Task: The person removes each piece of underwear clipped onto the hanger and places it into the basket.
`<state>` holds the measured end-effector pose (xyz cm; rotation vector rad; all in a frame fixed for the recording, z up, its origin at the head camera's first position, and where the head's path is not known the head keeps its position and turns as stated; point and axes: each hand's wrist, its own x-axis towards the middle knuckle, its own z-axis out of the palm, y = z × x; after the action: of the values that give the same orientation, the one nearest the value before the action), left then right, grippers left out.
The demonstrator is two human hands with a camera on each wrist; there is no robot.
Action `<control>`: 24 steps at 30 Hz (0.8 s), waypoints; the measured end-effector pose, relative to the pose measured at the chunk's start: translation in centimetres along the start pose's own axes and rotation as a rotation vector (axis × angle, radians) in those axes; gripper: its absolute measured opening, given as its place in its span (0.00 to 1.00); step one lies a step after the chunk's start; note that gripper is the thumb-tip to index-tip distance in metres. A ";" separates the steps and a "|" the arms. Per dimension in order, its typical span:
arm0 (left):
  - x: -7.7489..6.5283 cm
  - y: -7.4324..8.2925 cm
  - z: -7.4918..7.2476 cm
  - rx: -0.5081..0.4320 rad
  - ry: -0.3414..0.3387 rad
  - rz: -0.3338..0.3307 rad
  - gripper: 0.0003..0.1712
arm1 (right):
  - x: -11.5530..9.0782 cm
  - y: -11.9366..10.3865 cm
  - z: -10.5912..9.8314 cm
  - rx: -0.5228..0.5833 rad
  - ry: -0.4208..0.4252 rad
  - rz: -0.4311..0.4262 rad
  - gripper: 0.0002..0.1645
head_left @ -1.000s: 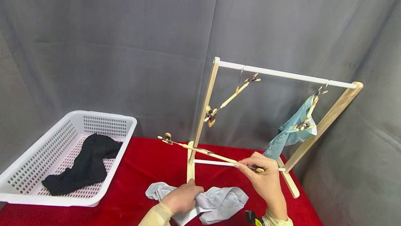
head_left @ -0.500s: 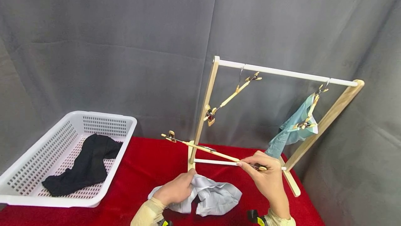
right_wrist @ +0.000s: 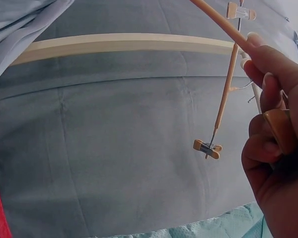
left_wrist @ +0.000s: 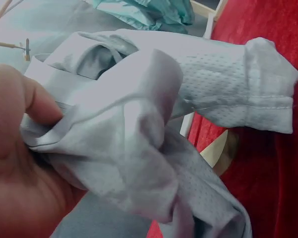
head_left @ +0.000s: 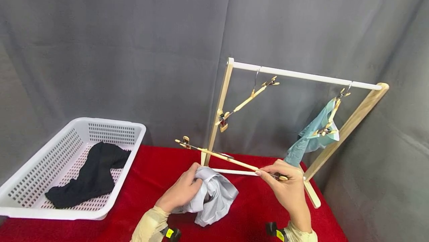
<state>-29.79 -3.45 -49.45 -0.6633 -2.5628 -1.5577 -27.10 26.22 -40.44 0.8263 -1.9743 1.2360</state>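
Note:
My left hand (head_left: 181, 190) grips light grey pants (head_left: 218, 197) by the waist end, thumb over the cloth. In the left wrist view the pants (left_wrist: 129, 144) hang in folds, one hemmed leg stretching right. My right hand (head_left: 285, 190) pinches a wooden clip hanger (head_left: 234, 161) near its right end, thumb and forefinger on the bar. The hanger slants up to the left, its free clip (head_left: 186, 141) out beyond the rack's left post. Its right clip is partly hidden by my fingers. In the right wrist view the hanger bar (right_wrist: 216, 17) runs up from my fingertips.
A wooden rack (head_left: 308, 76) stands behind my hands. From its rail hang a bare clip hanger (head_left: 249, 98) and, at the right, a blue-green garment (head_left: 310, 136). At the left a white basket (head_left: 139, 149) holds a black garment (head_left: 94, 175). Red cloth (head_left: 161, 167) covers the table.
My left hand has lifted the grey pants off the red cloth and drawn them up and left, so they now hang bunched. My right hand and the hanger have barely shifted.

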 end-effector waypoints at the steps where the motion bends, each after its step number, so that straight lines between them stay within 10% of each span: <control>1: 0.0 0.1 -0.1 -0.012 0.010 -0.013 0.11 | 0.1 0.0 0.0 0.008 -0.001 -0.005 0.20; 14: -0.2 1.0 -1.3 -0.115 0.245 0.011 0.10 | 0.2 0.0 -0.2 0.023 0.015 -0.007 0.19; 24: -0.5 2.3 -2.0 -0.098 0.265 -0.011 0.11 | 0.1 0.0 -0.6 0.027 0.021 -0.022 0.20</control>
<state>-28.78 -4.39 -46.75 -0.4184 -2.3150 -1.6579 -27.01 26.72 -40.13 0.8429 -1.9306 1.2555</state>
